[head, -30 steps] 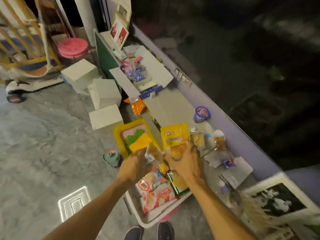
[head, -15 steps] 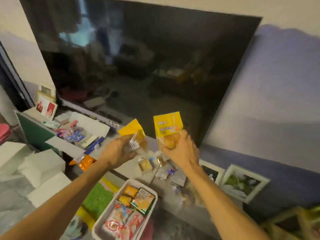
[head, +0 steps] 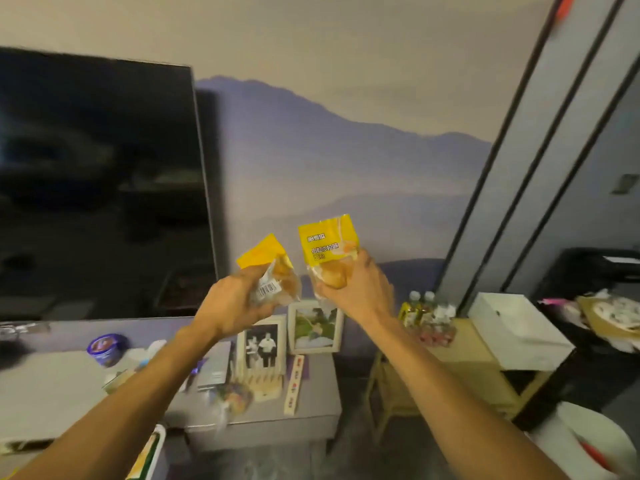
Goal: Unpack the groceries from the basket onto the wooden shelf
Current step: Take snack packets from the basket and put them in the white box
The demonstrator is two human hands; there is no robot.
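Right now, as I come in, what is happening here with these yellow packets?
A person holds two snacks up. The left hand grips one yellow bread packet, barcode toward the camera; the right hand grips a second yellow packet, label toward the camera. Both are in the air, not yet on the wooden shelf, which stands lower right with bottles on it.

Left packet: yellow-and-clear plastic bread packet [head: 268,268], barcode label facing the camera, yellow top tilted leftward, held in the air by the left hand [head: 232,306].
Right packet: yellow plastic bread packet with white print [head: 327,251], nearly upright, golden bun showing through its clear lower part, gripped at the bottom by the right hand [head: 356,292]; just beside the first packet.
Shelf: pale wooden shelf [head: 474,358], low, below and right of both packets.
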